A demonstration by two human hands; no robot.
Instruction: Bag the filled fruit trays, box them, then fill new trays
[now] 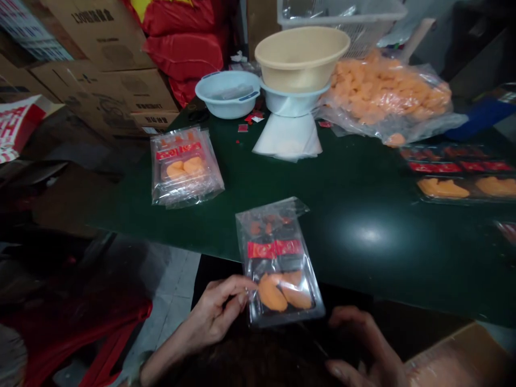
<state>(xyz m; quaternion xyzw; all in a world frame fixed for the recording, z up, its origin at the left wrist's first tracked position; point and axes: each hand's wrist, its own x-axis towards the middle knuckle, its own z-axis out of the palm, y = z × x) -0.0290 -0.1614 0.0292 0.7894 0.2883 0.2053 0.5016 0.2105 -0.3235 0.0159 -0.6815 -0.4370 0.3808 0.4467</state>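
Left hand [220,309] has the clear bagged tray [281,264] pinched at its lower left side, over the near edge of the green worktop [346,188]; right hand [371,344] is spread just beside it, blurry, holding nothing I can make out. I'd keep the tray level and the pinch light, so the two matte orange lumps [272,294] and shiny red sachets [261,249] don't slide around. Film looks thin and crinkly, tray stiffer. Farther out: a stack of flat bagged packs [186,171], a round cream basin [296,78], and a bulging plastic bag [389,115] of orange pieces.

Rm btwn held pack [278,263] & R trays [460,167]; basins [300,75] blk rear.
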